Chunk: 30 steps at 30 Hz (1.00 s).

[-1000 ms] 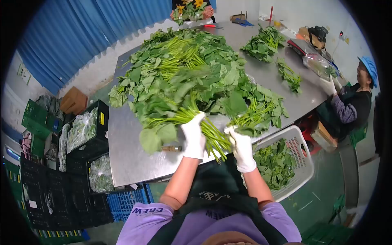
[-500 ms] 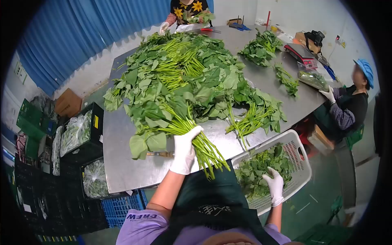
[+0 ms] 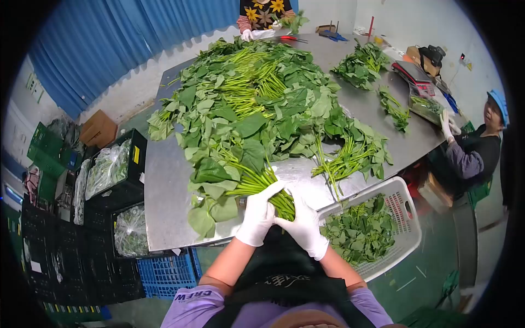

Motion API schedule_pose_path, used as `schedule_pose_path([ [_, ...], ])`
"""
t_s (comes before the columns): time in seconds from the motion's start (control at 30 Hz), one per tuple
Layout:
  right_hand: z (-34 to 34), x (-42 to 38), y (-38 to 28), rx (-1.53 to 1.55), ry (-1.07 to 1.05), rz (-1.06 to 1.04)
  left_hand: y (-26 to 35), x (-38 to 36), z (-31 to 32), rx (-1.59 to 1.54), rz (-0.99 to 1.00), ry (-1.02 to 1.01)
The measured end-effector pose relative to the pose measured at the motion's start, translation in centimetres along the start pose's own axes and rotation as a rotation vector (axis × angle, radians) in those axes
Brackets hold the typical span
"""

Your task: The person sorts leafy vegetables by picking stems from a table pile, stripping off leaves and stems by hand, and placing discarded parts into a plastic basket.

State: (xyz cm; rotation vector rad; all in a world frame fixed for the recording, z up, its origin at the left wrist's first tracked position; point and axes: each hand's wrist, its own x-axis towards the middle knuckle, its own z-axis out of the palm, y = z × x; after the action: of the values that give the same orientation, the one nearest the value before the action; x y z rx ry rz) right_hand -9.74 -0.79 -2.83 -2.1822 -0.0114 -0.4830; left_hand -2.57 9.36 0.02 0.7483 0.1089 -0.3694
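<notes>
Greens [image 3: 252, 179] (leafy) in both hands [image 3: 258, 215] [image 3: 302, 223]

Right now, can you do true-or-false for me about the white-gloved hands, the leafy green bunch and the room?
1. The left white-gloved hand grips the leafy green bunch. True.
2. Green leaves lie in the slotted white plastic basket. True.
3. The right white-gloved hand is inside the basket. False: it is at the bunch's stem ends.
4. The long hanging curtain is red. False: it is blue.
5. A co-worker wears a blue cap. True.
</notes>
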Motion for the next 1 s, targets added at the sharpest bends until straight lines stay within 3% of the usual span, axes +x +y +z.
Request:
schedule_pose_path([
  [0.17, -0.1, 0.3, -0.6, 0.050, -0.052, 0.051, 1.5, 1.9, -1.9, 0.045, -0.222, -0.185],
  [0.2, -0.5, 0.5, -1.1, 0.205, -0.071, 0.101, 2.2, 1.2, -0.8, 0.144, -0.162, -0.217],
  [0.23, -0.3, 0.9, -1.3, 0.227, -0.007, 0.000, 2.0, 1.4, -0.8, 0.216, -0.091, -0.235],
  [0.3, -0.8, 1.0, -1.4, 0.251, -0.163, 0.176, 1.8, 1.9, -0.5, 0.126, -0.086, -0.353],
  [0.4, -0.4, 0.8, -0.8, 0.145, -0.175, 0.182, 1.1, 2.4, -0.5, -0.108, -0.208, -0.454],
  [0.43, -0.8, 0.6, -0.3, 0.120, -0.294, 0.279, 0.6, 2.7, -0.6, -0.083, -0.214, -0.401],
  [0.5, -2.2, 0.7, 0.4, 0.258, -0.233, 0.166, 0.0, 3.1, -0.7, 0.054, -0.142, -0.289],
  [0.53, -3.7, 1.3, 0.9, 0.329, -0.314, 0.155, 0.0, 3.3, -0.4, 0.011, -0.180, -0.220],
  [0.6, -4.5, 1.1, 4.0, 0.407, -0.082, 0.139, 0.5, 4.1, -1.0, -0.027, -0.128, -0.182],
  [0.67, -6.0, 1.0, 7.2, 0.237, 0.118, 0.365, 0.7, 4.8, -1.8, -0.025, -0.091, -0.143],
  [0.7, -7.0, 1.2, 7.6, -0.082, 0.172, 0.377, 0.9, 4.7, -2.0, -0.043, -0.097, -0.083],
  [0.77, -7.3, 0.6, 10.3, -0.769, 0.197, 0.208, 0.8, 4.9, -3.0, -0.041, -0.087, -0.155],
  [0.87, -6.8, -0.4, 12.4, -0.605, -0.023, 0.465, 0.8, 3.9, -2.2, -0.009, -0.109, -0.099],
  [0.97, -6.2, -0.6, 12.8, -0.209, 0.115, 0.600, 0.5, 4.4, -3.0, 0.107, -0.068, -0.086],
  [1.0, -6.4, -0.7, 12.4, 0.317, 0.185, 0.688, 0.4, 4.4, -3.2, 0.094, -0.089, -0.099],
])
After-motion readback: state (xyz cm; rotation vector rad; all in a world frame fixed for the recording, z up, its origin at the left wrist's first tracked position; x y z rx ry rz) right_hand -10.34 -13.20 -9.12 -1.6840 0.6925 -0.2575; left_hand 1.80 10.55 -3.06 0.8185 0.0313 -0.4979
